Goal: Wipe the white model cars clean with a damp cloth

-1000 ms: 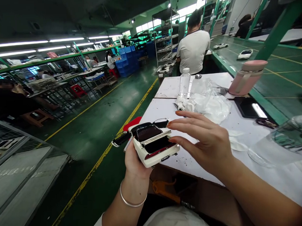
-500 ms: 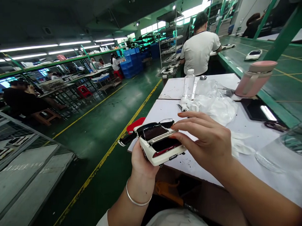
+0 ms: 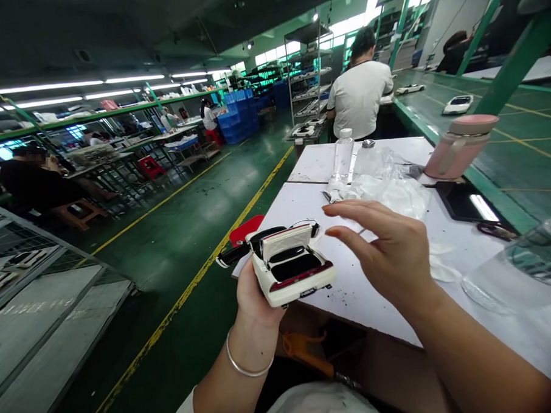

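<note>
A white model car rests in my left hand, which grips it from below and from its left side. Its rear end faces me, with a red tail-light strip and a small dark plate. The trunk lid stands raised, showing a black trunk inside. A door on the left side sticks outward. My right hand hovers just right of the car, thumb and fingers apart, touching nothing. The fingertips of my left hand are hidden under the car.
On the white table are a clear bottle, crumpled plastic bags, a pink cup, a dark tablet-like device and a large clear container. A person in white sits ahead. A metal rack stands at left.
The trunk lid has swung up from low over the trunk to upright. My right hand has let go of it and moved right, away from the car.
</note>
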A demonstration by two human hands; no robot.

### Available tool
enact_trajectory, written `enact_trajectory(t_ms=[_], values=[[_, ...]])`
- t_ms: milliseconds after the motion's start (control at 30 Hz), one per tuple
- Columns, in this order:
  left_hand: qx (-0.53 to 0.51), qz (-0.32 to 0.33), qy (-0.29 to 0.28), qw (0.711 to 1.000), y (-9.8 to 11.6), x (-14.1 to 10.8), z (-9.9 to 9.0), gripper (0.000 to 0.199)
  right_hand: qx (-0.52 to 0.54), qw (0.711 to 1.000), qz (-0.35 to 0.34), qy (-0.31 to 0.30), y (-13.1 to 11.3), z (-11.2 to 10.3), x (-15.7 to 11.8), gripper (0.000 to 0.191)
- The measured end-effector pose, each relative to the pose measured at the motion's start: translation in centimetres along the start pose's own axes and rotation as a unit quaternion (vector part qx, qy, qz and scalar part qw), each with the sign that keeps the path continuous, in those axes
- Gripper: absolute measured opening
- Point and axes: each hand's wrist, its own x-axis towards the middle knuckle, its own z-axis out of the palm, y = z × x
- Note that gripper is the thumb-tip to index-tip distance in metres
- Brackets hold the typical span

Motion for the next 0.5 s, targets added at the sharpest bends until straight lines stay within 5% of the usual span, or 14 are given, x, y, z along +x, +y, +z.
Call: enact_trajectory(t_ms=[133,233,367,500], values=[[-0.032,0.016,0.004,0.999,1.5,0.1,-1.8,0.039,-0.058,0.997,0.059,-0.012,4.3,0.5,-0.8,0.019],[-0.064,0.049,-0.002,0.997,3.2,0.6,-3.4,0.043,-0.124,0.978,0.131,-0.109,7.9,2.3,-1.6,0.028],[-0.089,0.092,0.009,0.992,5.8,1.7,-6.2,0.046,-0.163,0.944,0.161,-0.236,10.5,6.6,-2.3,0.033],[-0.097,0.123,0.017,0.987,7.7,2.0,-8.2,0.048,-0.173,0.930,0.173,-0.275,11.1,11.3,-2.5,0.036]])
